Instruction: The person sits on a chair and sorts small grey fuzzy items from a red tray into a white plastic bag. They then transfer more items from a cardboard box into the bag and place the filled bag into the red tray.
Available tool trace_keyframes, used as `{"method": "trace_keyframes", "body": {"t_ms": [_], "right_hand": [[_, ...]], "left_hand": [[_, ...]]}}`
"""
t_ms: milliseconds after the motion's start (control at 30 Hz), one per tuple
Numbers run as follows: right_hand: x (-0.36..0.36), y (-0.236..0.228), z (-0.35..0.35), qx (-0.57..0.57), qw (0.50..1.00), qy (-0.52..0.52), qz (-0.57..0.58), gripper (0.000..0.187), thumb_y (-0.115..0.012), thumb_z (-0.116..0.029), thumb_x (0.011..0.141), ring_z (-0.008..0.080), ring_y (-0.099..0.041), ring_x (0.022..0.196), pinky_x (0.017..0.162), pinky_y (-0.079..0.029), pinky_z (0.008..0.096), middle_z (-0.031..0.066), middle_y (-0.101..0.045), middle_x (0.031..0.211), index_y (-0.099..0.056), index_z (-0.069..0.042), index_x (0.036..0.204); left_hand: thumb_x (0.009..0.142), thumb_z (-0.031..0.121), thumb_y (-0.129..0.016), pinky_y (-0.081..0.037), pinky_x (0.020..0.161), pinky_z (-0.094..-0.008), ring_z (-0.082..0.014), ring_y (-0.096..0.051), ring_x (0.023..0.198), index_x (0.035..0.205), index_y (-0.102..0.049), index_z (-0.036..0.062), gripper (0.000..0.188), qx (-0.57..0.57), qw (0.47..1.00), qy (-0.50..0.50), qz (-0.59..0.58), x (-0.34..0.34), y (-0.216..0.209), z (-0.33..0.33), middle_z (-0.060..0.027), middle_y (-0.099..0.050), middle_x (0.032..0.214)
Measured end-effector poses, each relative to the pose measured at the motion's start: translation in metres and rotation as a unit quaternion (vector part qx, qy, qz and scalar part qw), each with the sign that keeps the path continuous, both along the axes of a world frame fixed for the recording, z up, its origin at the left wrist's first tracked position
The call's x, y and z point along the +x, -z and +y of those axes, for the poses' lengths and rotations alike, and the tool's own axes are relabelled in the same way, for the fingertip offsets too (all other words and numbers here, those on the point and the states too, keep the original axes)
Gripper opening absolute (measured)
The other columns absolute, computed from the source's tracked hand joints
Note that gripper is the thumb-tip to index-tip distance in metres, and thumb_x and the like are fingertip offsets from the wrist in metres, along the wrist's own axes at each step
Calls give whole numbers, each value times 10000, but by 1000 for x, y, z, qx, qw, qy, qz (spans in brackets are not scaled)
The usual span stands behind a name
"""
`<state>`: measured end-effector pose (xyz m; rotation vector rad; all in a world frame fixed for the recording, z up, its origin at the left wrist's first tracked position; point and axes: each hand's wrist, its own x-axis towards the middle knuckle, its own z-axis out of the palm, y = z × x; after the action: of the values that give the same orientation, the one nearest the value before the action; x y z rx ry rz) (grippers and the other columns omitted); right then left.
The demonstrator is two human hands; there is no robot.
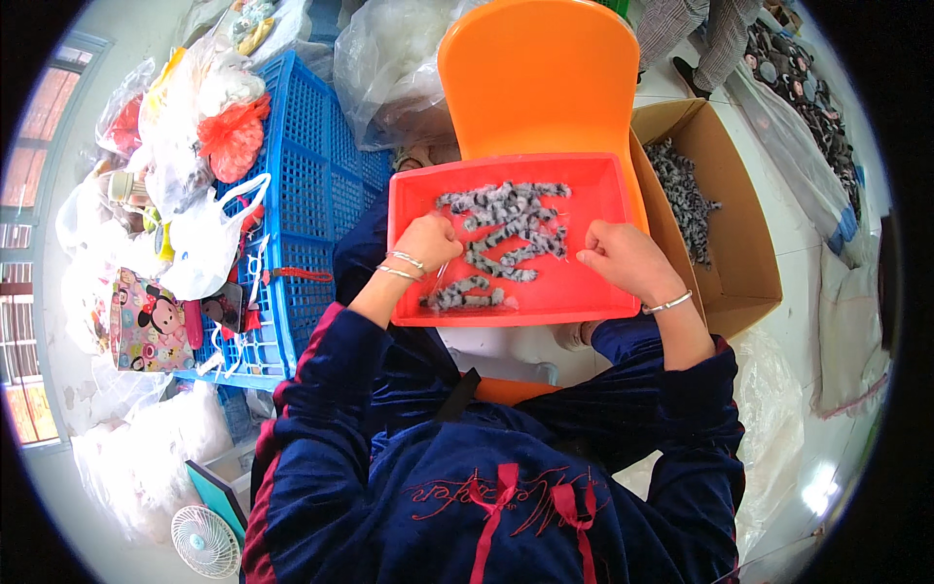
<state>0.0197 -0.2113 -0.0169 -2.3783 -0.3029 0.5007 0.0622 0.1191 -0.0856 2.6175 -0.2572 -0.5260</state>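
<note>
A red tray (605, 185) lies in front of me with several fuzzy grey-and-black striped strips (520, 219) loosely piled in it. Over the tray's left side is my left hand (430, 243), its fingers closed in a pinch. Something thin and pale shows just below those fingers, too fine to name. Above the right end of the tray my right hand (630, 261) is closed too, thumb against the bent fingers; whatever it may hold is hidden. A small group of striped strips (465, 294) lies near the tray's front left corner.
The tray rests against an orange chair (540, 78). To the right stands a cardboard box (744, 238) holding many striped pieces (684, 200). A blue plastic crate (316, 146) with bags on it stands left. Another person's legs (725, 44) show at the far right.
</note>
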Motion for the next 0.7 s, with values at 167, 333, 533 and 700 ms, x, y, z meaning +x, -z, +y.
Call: {"method": "trace_keyframes", "body": {"t_ms": [167, 333, 533, 700], "right_hand": [[2, -8, -5, -72, 996, 28, 46, 252, -655, -208, 857, 297, -631, 715, 664, -499, 356, 185, -634, 760, -576, 31, 859], [6, 1, 0, 136, 989, 32, 56, 235, -566, -202, 948, 204, -640, 749, 704, -508, 316, 116, -659, 825, -601, 30, 952], [-4, -3, 47, 437, 889, 43, 130, 220, -474, -148, 1003, 132, -619, 784, 724, -514, 281, 64, -641, 887, -588, 24, 1082], [1, 0, 42, 427, 884, -3, 191, 169, -487, -98, 979, 105, -608, 716, 667, -507, 247, 43, -637, 827, -597, 14, 1041]], "left_hand": [[863, 116, -624, -468, 523, -238, -112, -589, 556, 823, -631, -14, 136, -311, 925, -182, 122, -10, -59, 1, -64, -638, 666], [930, 75, -578, -410, 458, -203, -76, -500, 500, 876, -581, 45, 61, -520, 808, -207, 180, -26, -74, -24, -45, -606, 710], [940, 94, -581, -398, 475, -195, -64, -491, 510, 872, -582, 51, 81, -556, 795, -134, 202, -36, -80, -66, -49, -619, 721], [925, 114, -593, -402, 485, -191, -52, -513, 533, 852, -607, 46, 101, -538, 810, -150, 177, -38, -82, -73, -19, -629, 718]]}}
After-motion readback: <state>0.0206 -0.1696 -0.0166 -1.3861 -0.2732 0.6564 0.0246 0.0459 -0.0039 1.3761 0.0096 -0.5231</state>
